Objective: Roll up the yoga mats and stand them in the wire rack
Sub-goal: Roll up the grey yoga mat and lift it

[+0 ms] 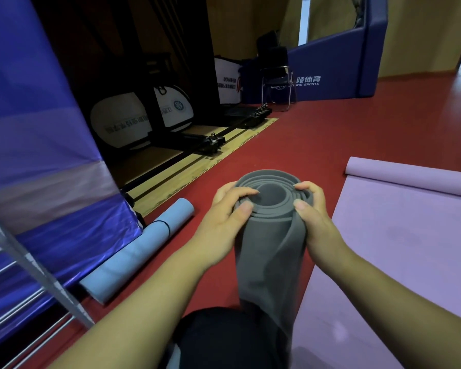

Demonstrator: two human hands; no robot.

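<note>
On the red floor (pixel 290 145), both hands gripped a rolled grey mat (pixel 270 235) stood on end.

Between the forearms the grey mat rose upright, its spiral end facing the camera; the left hand (pixel 224 217) clasped its left side with fingertips hooked over the rim, and the right hand (pixel 313 214) clasped the right side, thumb pressed on the outer layer, whose loose edge sagged in a fold lower down. Beside it on the right lay a purple mat (pixel 399 235), mostly flat with its far end curled into a roll. To the left a rolled light-blue mat (pixel 136 251), bound by a black band, lay on the floor against a blue padded panel (pixel 37 129). Metal bars of the wire rack (pixel 24 296) showed at the lower left. A folding chair (pixel 277 81) stood far back.
</note>
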